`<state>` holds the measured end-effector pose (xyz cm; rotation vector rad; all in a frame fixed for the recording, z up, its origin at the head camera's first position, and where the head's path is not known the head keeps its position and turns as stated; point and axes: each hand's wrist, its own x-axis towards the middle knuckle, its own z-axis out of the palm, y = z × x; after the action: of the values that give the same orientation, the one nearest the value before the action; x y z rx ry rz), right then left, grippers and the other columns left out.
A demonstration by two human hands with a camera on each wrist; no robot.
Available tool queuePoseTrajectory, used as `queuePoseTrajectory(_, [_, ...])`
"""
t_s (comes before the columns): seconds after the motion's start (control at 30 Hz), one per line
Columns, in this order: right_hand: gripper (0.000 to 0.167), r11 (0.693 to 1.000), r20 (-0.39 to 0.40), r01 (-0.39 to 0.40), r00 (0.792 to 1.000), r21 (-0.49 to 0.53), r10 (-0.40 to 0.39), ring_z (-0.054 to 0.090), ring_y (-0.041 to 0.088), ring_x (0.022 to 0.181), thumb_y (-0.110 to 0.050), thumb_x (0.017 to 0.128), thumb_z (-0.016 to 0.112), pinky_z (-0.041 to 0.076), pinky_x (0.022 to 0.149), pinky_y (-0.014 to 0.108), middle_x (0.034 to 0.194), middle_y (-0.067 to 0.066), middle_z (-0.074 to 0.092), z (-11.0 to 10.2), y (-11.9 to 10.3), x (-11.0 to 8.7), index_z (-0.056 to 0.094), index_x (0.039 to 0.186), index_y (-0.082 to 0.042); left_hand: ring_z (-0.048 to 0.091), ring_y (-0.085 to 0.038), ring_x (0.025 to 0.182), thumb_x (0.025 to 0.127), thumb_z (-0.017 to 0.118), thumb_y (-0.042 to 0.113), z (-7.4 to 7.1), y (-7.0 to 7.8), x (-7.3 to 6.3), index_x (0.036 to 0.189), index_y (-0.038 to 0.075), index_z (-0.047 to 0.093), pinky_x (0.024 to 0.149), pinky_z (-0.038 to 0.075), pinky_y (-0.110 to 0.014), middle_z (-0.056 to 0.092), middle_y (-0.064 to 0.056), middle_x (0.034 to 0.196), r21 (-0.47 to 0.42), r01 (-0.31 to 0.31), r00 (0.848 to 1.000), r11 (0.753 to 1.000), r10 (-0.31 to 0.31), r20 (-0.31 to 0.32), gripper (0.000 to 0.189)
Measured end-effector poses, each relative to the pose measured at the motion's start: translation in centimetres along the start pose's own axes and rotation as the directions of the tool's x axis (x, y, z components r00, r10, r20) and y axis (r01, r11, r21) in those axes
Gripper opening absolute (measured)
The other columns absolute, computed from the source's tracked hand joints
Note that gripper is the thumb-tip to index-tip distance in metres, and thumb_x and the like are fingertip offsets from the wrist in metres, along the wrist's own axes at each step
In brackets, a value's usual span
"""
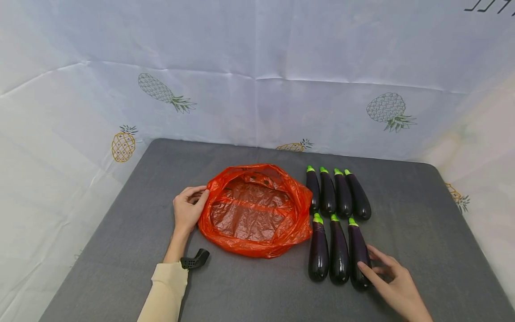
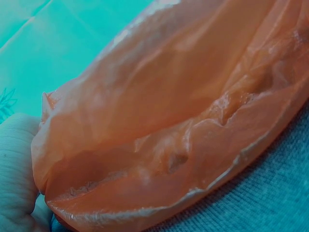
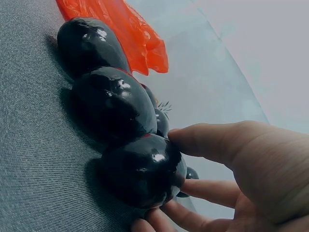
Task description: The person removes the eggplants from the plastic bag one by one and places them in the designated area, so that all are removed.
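A red plastic bag (image 1: 254, 248) lies with its mouth spread wide, facing up. My left hand (image 1: 190, 206) pinches the left rim of the bag between thumb and fingers; in the left wrist view the bag's film (image 2: 159, 96) covers most of the fingers. To the right of the bag, three eggplants form the front row. The rightmost eggplant (image 1: 358, 250) is in the grip of my right hand (image 1: 392, 279), its thumb on top and fingers along the right side near the thick end. In the right wrist view this eggplant (image 3: 140, 169) lies beside the middle eggplant (image 3: 113, 104).
Behind the front row, several more eggplants (image 1: 343, 192) lie side by side, green stem ends away from me. The back row's left eggplant (image 1: 312, 188) lies right at the bag's edge. A pineapple-print cloth (image 1: 257, 107) hangs behind the grey table (image 1: 257, 290).
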<state>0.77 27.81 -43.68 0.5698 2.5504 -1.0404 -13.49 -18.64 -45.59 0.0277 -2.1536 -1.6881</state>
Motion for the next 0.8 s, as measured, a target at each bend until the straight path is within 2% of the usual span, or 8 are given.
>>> queuePoseTrajectory(0.17, [0.085, 1.000, -0.008, -0.002, 1.000, 0.015, 0.002, 0.072, 0.027, 0.103, -0.059, 0.094, 0.065, 0.052, 0.068, 0.023, 0.144, 0.030, 0.050, 0.0, 0.0, -0.1, 0.040, 0.157, -0.007, 0.063, 0.003, 0.078, 0.091, 0.072, -0.004, 0.0, 0.0, 0.0, 0.103, -0.015, 0.073, 0.073, 0.054, -0.006, 0.067, -0.032, 0.096, 0.003, -0.004, 1.000, 1.000, 0.004, -0.003, 0.017])
queuePoseTrajectory(0.37, [0.085, 1.000, -0.023, -0.003, 1.000, 0.020, 0.004, 0.073, 0.021, 0.099, -0.060, 0.094, 0.064, 0.051, 0.067, 0.022, 0.143, 0.030, 0.052, 0.2, -0.2, -0.2, 0.041, 0.156, -0.007, 0.063, 0.003, 0.078, 0.091, 0.072, -0.004, -0.1, -0.1, -0.1, 0.104, -0.015, 0.074, 0.074, 0.054, -0.007, 0.068, -0.032, 0.097, 0.002, -0.011, 1.000, 1.000, 0.011, -0.008, 0.017])
queuePoseTrajectory(0.53, [0.085, 1.000, -0.054, -0.003, 0.999, 0.009, 0.004, 0.072, 0.029, 0.102, -0.060, 0.095, 0.063, 0.055, 0.069, 0.027, 0.141, 0.031, 0.053, 0.3, -0.3, -0.2, 0.042, 0.155, -0.005, 0.063, 0.004, 0.078, 0.092, 0.071, -0.003, -0.2, 0.0, -0.2, 0.104, -0.015, 0.074, 0.074, 0.054, -0.007, 0.068, -0.031, 0.097, 0.013, -0.008, 1.000, 1.000, 0.008, -0.007, 0.018])
queuePoseTrajectory(0.63, [0.084, 1.000, -0.068, -0.001, 0.998, 0.001, 0.001, 0.072, 0.027, 0.100, -0.060, 0.094, 0.064, 0.055, 0.070, 0.028, 0.140, 0.030, 0.054, 0.3, -0.3, -0.2, 0.043, 0.154, -0.005, 0.064, 0.002, 0.078, 0.092, 0.071, -0.003, -0.2, 0.0, -0.1, 0.105, -0.015, 0.074, 0.074, 0.055, -0.008, 0.068, -0.031, 0.097, 0.004, 0.001, 1.000, 1.000, -0.001, -0.011, 0.018])
queuePoseTrajectory(0.8, [0.082, 0.999, -0.083, 0.017, 0.996, -0.027, -0.019, 0.070, 0.014, 0.089, -0.059, 0.094, 0.065, 0.056, 0.068, 0.027, 0.138, 0.028, 0.055, 0.4, -0.3, -0.4, 0.045, 0.154, -0.007, 0.064, 0.002, 0.079, 0.091, 0.072, -0.002, -0.1, -2.1, 0.3, 0.106, -0.014, 0.074, 0.075, 0.055, -0.008, 0.067, -0.027, 0.098, -0.030, 0.012, 0.999, 0.999, -0.013, -0.037, 0.019])
